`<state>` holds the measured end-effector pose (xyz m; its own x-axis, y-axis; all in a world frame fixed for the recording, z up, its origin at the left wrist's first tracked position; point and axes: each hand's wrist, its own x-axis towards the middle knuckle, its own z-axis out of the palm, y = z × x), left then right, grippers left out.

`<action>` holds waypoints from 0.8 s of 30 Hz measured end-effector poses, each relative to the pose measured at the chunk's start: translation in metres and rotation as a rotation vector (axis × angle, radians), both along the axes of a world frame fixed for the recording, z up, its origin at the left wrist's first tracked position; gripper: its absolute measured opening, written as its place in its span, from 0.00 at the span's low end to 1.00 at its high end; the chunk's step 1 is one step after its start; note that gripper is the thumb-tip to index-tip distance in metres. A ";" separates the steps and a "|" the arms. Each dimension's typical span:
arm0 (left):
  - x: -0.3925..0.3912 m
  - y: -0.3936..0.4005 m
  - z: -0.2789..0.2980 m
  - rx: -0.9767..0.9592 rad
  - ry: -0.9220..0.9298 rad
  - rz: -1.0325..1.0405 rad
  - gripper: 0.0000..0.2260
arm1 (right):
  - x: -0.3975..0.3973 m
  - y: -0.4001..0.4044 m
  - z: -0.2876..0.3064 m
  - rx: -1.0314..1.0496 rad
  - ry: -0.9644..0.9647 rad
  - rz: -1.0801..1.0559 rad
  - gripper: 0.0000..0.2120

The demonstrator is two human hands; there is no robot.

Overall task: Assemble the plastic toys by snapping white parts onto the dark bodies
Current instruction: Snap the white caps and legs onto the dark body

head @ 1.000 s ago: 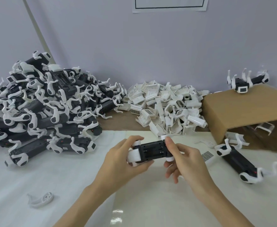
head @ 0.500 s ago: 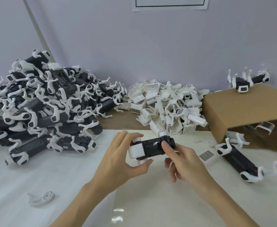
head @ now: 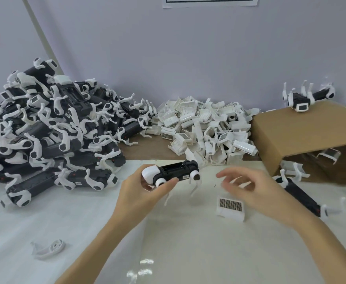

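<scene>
Two bare hands hover over a white table. The left hand grips a dark plastic toy body with white legs, its long axis running left to right. The right hand, loosely open and holding nothing, hangs just above a white slotted plastic cover lying on the table.

Both forearms of the person are bare up to the lower edge of the view; no sleeve covers them. The left hand and the right hand wear no gloves, and I see no ring, watch or bracelet on them. The fingers are slim, with short plain nails. The right hand, near the cardboard box, looks blurred.
</scene>
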<state>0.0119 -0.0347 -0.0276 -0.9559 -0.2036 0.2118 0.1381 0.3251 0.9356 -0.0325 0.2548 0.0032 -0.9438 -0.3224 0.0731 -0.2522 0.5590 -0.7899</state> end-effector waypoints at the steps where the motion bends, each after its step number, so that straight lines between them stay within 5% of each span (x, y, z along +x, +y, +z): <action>1: -0.001 0.000 -0.002 0.012 -0.011 -0.001 0.18 | 0.000 0.003 -0.001 0.131 -0.028 0.084 0.16; 5: -0.003 0.001 -0.008 0.073 -0.072 -0.014 0.19 | 0.001 -0.001 -0.013 0.459 -0.010 0.176 0.22; 11: -0.002 0.001 -0.009 0.073 -0.105 -0.071 0.19 | 0.002 -0.010 -0.011 0.003 0.145 0.078 0.18; 18: 0.003 0.004 -0.008 -0.072 -0.081 -0.175 0.24 | 0.003 -0.019 -0.006 -0.246 0.343 0.017 0.08; 24: 0.006 0.004 -0.007 -0.144 -0.059 -0.212 0.24 | 0.007 -0.025 -0.011 -0.240 0.230 0.055 0.30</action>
